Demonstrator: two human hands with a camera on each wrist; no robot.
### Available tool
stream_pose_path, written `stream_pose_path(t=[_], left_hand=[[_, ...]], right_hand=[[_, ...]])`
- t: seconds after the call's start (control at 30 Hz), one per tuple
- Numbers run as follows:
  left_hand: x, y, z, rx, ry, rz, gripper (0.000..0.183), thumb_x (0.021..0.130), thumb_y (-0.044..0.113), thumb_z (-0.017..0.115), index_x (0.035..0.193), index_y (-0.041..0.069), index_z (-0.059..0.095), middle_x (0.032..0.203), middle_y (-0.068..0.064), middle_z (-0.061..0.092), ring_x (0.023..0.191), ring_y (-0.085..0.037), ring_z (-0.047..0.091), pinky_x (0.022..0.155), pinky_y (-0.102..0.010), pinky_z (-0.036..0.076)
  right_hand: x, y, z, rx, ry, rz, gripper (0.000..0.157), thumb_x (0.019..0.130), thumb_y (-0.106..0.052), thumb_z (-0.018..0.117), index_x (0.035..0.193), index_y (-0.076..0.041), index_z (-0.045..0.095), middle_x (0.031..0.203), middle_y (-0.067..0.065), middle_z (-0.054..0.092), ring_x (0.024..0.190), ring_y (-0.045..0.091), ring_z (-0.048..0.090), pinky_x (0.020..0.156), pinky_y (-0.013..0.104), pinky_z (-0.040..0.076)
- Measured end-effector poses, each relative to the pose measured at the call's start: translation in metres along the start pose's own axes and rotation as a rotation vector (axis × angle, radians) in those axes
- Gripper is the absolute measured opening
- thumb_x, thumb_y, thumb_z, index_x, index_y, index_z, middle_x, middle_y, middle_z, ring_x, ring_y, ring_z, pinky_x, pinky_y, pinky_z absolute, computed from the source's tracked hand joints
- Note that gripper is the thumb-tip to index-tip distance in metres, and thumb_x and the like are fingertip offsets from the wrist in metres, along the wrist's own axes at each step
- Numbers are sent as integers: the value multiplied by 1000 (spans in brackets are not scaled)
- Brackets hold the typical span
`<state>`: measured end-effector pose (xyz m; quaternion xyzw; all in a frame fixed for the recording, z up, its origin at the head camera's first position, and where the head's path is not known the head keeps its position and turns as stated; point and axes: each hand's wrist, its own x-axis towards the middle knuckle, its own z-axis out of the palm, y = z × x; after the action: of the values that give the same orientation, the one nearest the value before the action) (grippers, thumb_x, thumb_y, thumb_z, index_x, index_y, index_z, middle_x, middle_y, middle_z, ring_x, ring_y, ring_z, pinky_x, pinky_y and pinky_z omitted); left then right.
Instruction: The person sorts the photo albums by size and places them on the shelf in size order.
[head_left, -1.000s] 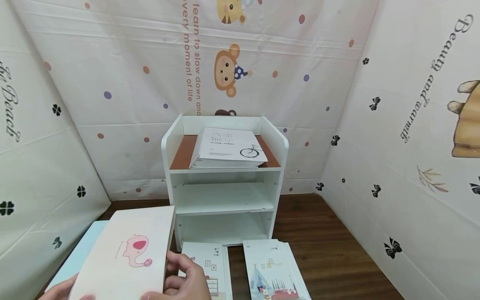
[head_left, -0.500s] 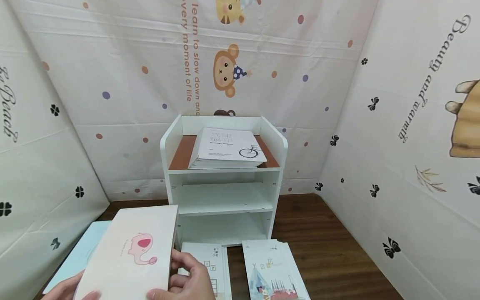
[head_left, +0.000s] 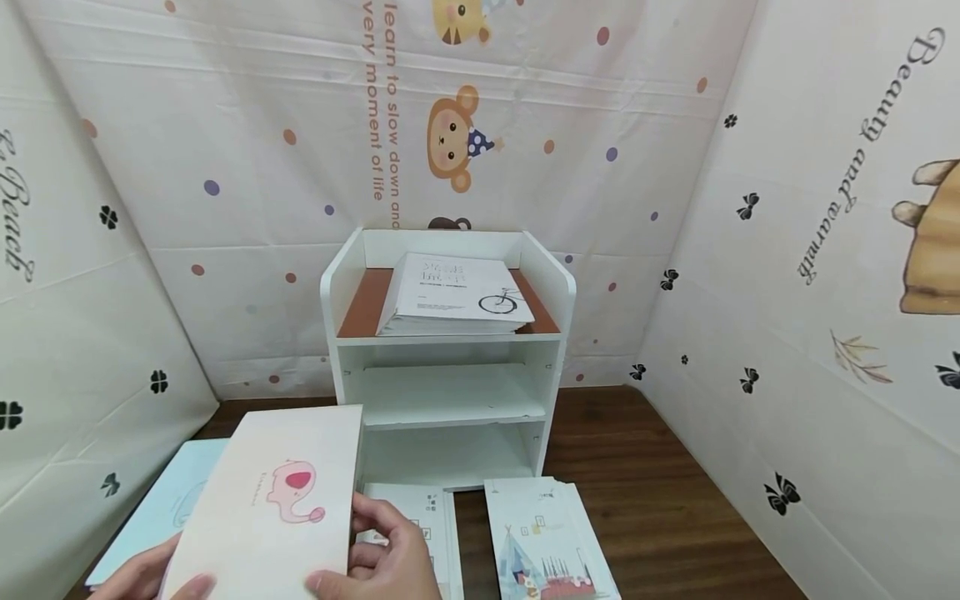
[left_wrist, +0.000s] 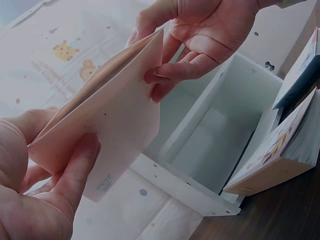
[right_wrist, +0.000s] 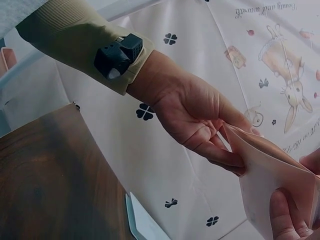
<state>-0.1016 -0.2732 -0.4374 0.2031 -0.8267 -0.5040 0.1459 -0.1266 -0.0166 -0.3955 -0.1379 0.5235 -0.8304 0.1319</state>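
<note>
A cream notebook (head_left: 285,483) with a pink elephant on its cover is held tilted above the table at the front left. My left hand (head_left: 138,571) grips its left side, thumb on the front and fingers behind. On the opposite side my right hand (head_left: 393,554) pinches the edge, thumb on the cover. From the left wrist view, the notebook (left_wrist: 110,120) bows a little and a gap shows between its layers along one edge. Both hands also appear around it in the right wrist view. Part of the left hand is hidden behind the notebook.
A white shelf unit (head_left: 450,421) stands behind, a stack of bicycle-cover books (head_left: 465,292) on its top. Two piles of illustrated books, a left one (head_left: 442,521) and a right one (head_left: 543,533), lie before it. A light blue notebook (head_left: 161,508) lies at the left.
Both hands have moved slightly right and up with the elephant notebook, uncovering more of the light blue notebook. The shelf and other books have stayed put.
</note>
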Motion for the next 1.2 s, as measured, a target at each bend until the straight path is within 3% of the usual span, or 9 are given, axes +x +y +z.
stream_pose_path(t=[0.13,0.23,0.4,0.67,0.9,1.03,1.2], left_hand=[[0,-1,2,-5,-5,10,85,76,40,76,138,-4,39,96,-14,71,67,-7,66,54,-28,56],[0,-2,5,-17,-8,12,84,77,42,76,139,-2,40,98,-8,71,70,-7,67,55,-27,56],[-2,-3,12,-26,48,22,80,74,41,78,136,2,45,97,1,72,72,-6,68,56,-26,57],[-6,-1,18,-23,84,2,81,71,45,79,135,6,48,105,-5,71,72,-6,68,58,-23,56],[-12,5,22,-78,74,44,75,72,37,80,133,3,50,94,13,70,73,-6,69,57,-26,57],[-15,10,25,-159,62,9,75,71,32,82,133,4,50,91,23,66,74,-7,69,58,-27,57],[-23,20,30,-202,84,6,73,71,31,82,131,4,52,92,27,64,75,-6,69,61,-23,57]], right_hand=[[-1,-1,-1,3,-7,-11,59,65,3,79,119,-10,61,102,12,55,78,24,70,74,31,57],[-2,-3,-3,3,-7,-8,58,66,3,79,120,-10,61,102,12,55,77,22,70,74,31,57],[-2,-5,-5,-5,-11,-4,58,67,2,78,121,-11,60,102,12,56,78,22,69,74,31,57],[-3,-7,-9,-8,-24,-9,59,68,2,78,123,-10,59,104,12,57,80,22,69,75,31,57],[-3,-10,-14,-25,-29,-4,59,68,0,78,123,-10,59,105,12,57,84,24,70,75,32,57],[-4,-13,-17,-41,-24,3,59,69,0,78,123,-10,59,106,14,57,87,27,69,75,33,57],[-5,-18,-21,-39,-37,4,59,70,-1,78,125,-9,58,108,16,56,88,29,69,75,36,57]])
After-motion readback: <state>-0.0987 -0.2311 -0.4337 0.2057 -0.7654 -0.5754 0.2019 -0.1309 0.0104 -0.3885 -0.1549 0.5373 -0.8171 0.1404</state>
